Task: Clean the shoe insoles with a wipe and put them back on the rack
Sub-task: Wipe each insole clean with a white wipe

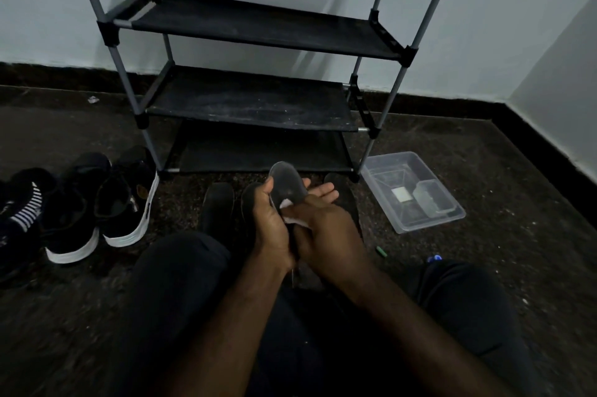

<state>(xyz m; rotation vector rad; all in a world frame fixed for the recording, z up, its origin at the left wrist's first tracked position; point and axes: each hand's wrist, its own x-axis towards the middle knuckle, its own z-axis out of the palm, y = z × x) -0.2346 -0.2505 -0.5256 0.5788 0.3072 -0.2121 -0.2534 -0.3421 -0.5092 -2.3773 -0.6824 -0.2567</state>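
Straight ahead, the rack (252,25) stands against the wall, its three black shelves bare and the middle one dusty, so the shelf fronts are open to reach. On the dark floor (517,190), a clear plastic tub (384,180) sits just beside the rack's right front leg, and black sneakers with white soles (129,199) crowd the floor near its left front leg. Dark flat shapes (219,206) lie between the person's knees and the bottom shelf; shoes or insoles, I cannot tell. The grey insole (286,181) is held up before the bottom shelf, toe end upward. The left hand (269,222) grips its edge, while the right hand (326,228), fingers straight, presses a white wipe (295,221) flat against its lower part.
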